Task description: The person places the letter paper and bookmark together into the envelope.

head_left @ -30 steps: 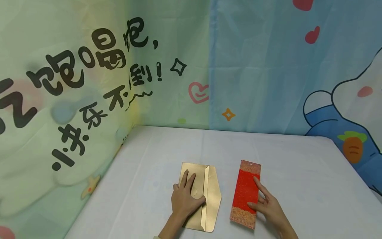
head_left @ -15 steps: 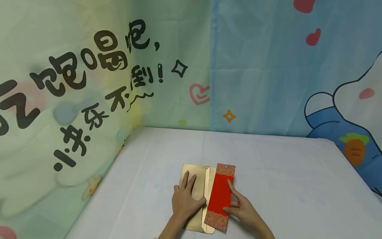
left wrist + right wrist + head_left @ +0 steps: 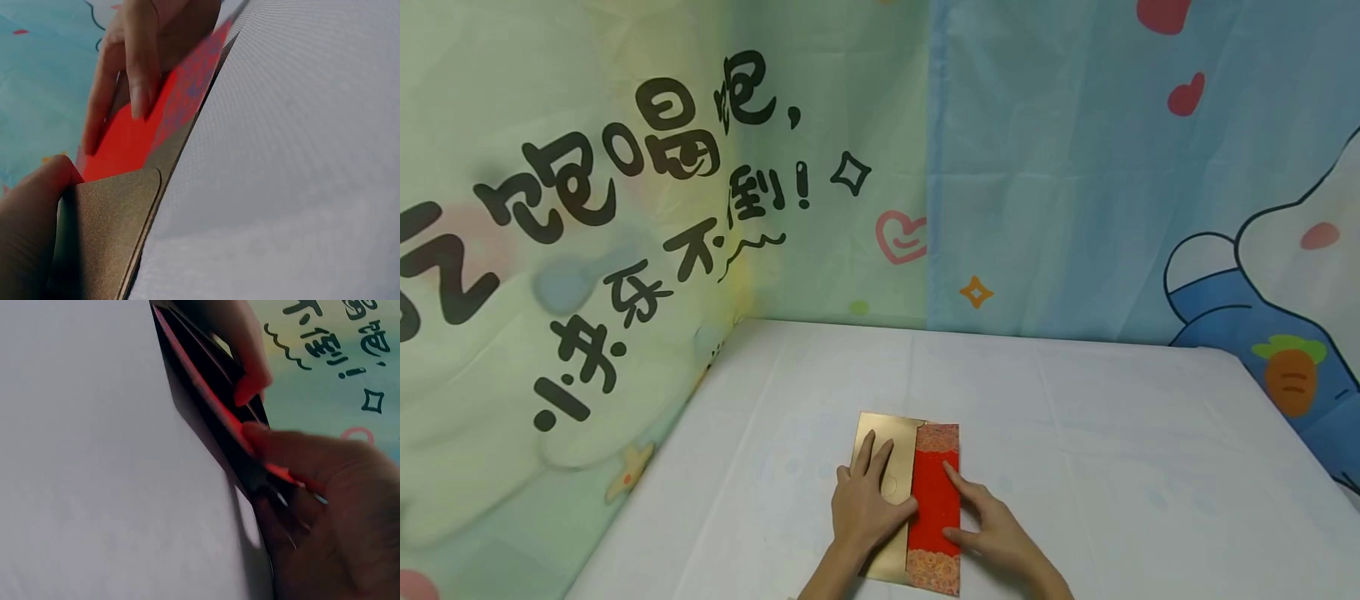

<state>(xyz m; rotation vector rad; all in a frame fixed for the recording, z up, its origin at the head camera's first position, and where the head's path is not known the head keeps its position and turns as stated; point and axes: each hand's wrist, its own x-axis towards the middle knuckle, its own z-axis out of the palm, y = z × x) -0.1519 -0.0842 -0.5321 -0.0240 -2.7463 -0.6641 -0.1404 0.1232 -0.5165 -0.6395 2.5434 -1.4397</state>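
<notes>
A gold envelope (image 3: 901, 430) lies upright on the white table, under my left hand (image 3: 867, 504), whose fingers spread straight over it. My left thumb (image 3: 34, 194) is at the edge of the envelope's mouth. A long red card (image 3: 934, 500) with patterned bands at both ends lies along that mouth, over the envelope's flap. My right hand (image 3: 996, 525) pinches the card by its right edge, thumb and fingers apart along it. In the right wrist view the card (image 3: 206, 387) stands tilted beside the raised envelope edge, close to my left thumb. The card's left edge is hidden in the head view.
The white-covered table (image 3: 1112, 467) stretches to the right and behind the envelope. A printed cloth (image 3: 820, 100) with black characters hangs at the left and back, and a blue cloth (image 3: 1060, 167) with a cartoon figure hangs at the back right.
My right hand has brought the red card leftward from beside the envelope onto its flap and straightened it along the mouth. My left hand has stayed in place.
</notes>
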